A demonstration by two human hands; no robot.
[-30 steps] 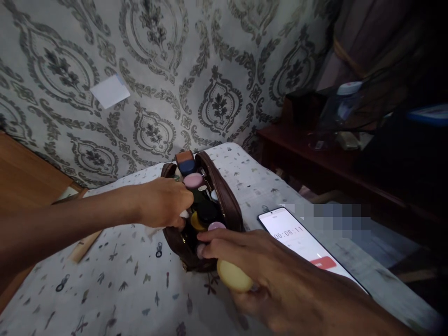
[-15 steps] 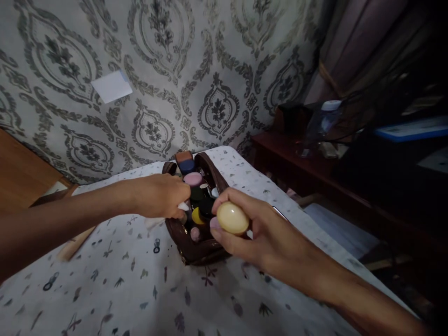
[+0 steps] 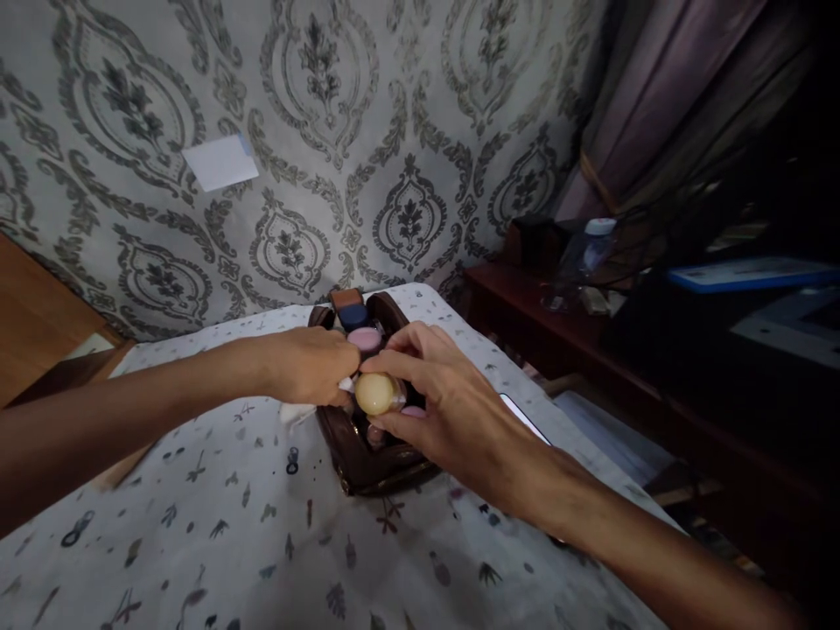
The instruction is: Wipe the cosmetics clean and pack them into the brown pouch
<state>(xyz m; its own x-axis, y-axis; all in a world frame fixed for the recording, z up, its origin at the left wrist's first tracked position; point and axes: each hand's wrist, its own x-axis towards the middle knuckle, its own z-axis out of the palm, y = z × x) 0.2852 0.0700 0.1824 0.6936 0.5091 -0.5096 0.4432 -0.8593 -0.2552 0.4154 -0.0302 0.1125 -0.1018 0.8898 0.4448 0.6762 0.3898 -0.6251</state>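
Observation:
A brown zip pouch (image 3: 367,464) stands open on a patterned tablecloth (image 3: 262,542), packed with small jars, among them one with a pink lid (image 3: 365,339) and a blue one (image 3: 353,315). My right hand (image 3: 446,411) is closed on a round cream-lidded jar (image 3: 375,393), held over the pouch's mouth. At the pouch's left rim my left hand (image 3: 308,367) is closed, pinching the edge together with something small and white (image 3: 345,383).
A phone (image 3: 521,418) lies on the cloth just right of my right wrist, mostly hidden. Past the table's right edge stands a dark wooden shelf (image 3: 525,289) with a clear bottle (image 3: 584,254). A patterned wall rises behind.
My right hand has carried the cream-lidded jar up from the cloth in front of the pouch and over onto its open mouth. My left hand has stayed at the rim.

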